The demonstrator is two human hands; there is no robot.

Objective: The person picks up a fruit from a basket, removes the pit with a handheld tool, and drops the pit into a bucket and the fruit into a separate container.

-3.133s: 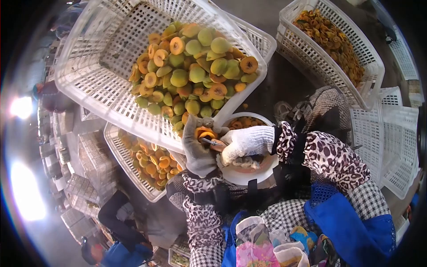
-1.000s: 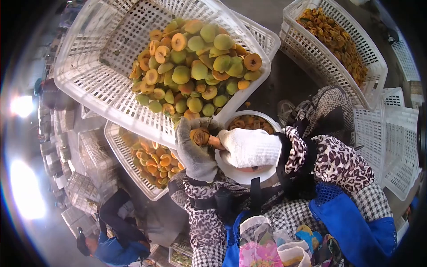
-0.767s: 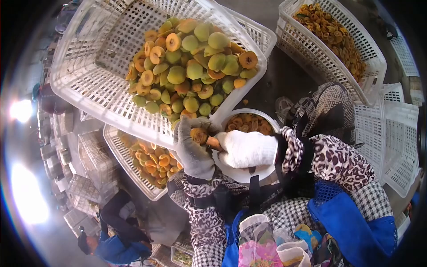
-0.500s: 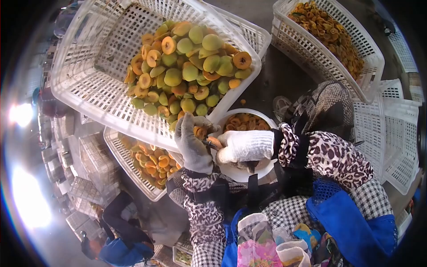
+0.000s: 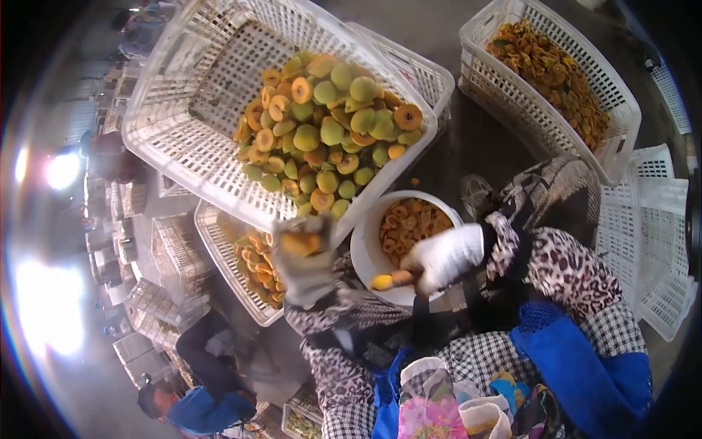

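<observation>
Fruit (image 5: 301, 244) sits cupped in our blurred left hand (image 5: 303, 267) beside the crate (image 5: 384, 184), our right hand (image 5: 444, 259) pinching a tool (image 5: 402, 277) bearing a yellow piece (image 5: 382, 282) over the bucket (image 5: 365, 243), a scooping step, apparently, wanting steadiness.

The left hand (image 5: 303, 262) is gloved in grey, the right hand (image 5: 444, 257) in white; sleeves (image 5: 574, 265) are leopard-printed, the bucket (image 5: 368, 250) white, the fruit (image 5: 306, 137) green and orange.
</observation>
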